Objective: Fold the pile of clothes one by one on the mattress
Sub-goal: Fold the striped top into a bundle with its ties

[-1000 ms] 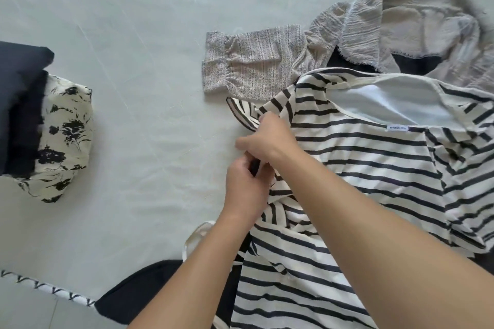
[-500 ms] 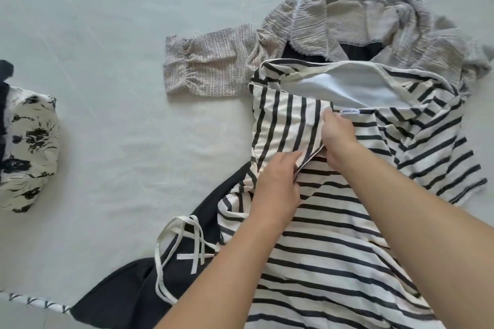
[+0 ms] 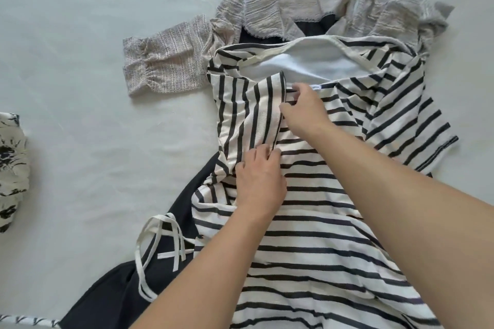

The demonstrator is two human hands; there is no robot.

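Two bare forearms reach into the frame from the bottom edge and the lower right, converging near the centre. The left hand (image 3: 260,181) sits just below the centre, palm down, knuckles toward the camera, its fingers bent and pinching a fold of cloth at their tips. The right hand (image 3: 304,109) lies above and slightly right of it, palm down, fingers curled and pinching a cloth edge at the fingertips. The two hands are close but not touching.
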